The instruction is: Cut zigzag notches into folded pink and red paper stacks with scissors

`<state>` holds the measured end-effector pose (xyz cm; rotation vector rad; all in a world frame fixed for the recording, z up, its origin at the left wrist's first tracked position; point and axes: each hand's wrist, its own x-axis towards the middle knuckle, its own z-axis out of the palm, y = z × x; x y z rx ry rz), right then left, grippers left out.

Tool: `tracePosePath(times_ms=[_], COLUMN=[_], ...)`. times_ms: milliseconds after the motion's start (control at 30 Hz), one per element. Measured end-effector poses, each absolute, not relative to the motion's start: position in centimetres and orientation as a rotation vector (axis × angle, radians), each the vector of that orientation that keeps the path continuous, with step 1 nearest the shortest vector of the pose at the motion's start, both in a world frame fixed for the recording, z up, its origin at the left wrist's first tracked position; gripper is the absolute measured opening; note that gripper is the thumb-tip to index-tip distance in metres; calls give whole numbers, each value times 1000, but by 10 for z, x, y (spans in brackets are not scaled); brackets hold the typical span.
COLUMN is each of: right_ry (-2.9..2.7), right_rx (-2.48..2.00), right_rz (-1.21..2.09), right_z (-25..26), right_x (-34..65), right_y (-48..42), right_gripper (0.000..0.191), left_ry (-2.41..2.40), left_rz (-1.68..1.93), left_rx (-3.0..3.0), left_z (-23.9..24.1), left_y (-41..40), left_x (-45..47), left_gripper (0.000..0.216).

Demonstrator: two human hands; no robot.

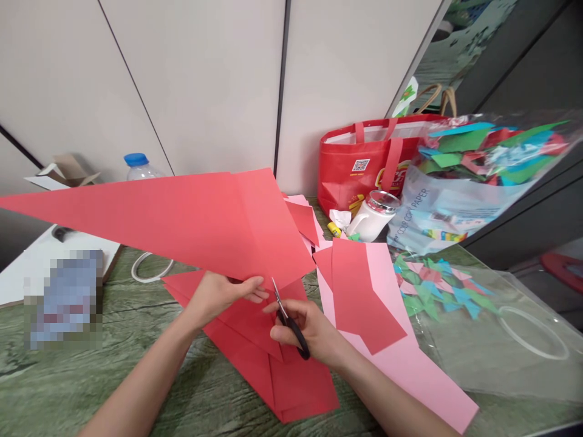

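Observation:
A large red sheet of paper (204, 212), tapering to a point at the left, is held up over the table. My left hand (223, 295) pinches its lower edge between thumb and fingers. My right hand (305, 328) grips black-handled scissors (294, 328), whose blades meet the sheet's lower edge just right of my left fingers. Below both hands lie more red sheets (300, 382), overlapping and folded or cut at angles. To the right, a red paper piece (359, 297) rests on pink paper (432, 376).
A white mug (374, 213) and a yellow glue stick (334, 229) stand near a red shopping bag (341, 164). At right are a plastic bag of coloured paper scraps (469, 176) and a clear bag (496, 346). A blue-capped bottle (136, 161) and white ring (141, 273) are left.

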<state>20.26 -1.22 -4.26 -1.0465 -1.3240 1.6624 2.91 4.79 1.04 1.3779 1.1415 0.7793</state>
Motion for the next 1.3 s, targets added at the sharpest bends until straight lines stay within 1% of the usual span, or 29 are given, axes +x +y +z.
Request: tracePosePath(times_ms=[267, 700, 900, 1033, 1133, 1300], right_ry=[-1320, -1322, -1353, -1370, -1359, -1330], right_rx=[-1102, -1193, -1126, -1114, -1114, -1114], right_rz=[1636, 1582, 1580, 1547, 1570, 1601], right_z=[-44, -45, -39, -37, -37, -39], right_x=[201, 199, 199, 199, 199, 198], right_y=[-13, -15, -15, -14, -14, -14], right_gripper=[36, 35, 31, 27, 26, 29], left_ry=[1146, 1115, 1062, 1055, 1049, 1048], left_rz=[804, 782, 692, 693, 693, 675], left_rx=[1378, 1390, 1421, 1431, 1434, 1440], left_z=[14, 11, 6, 6, 7, 7], left_y=[46, 48, 45, 43, 43, 44], left_x=[28, 28, 28, 29, 29, 28], left_gripper=[14, 19, 18, 23, 25, 21])
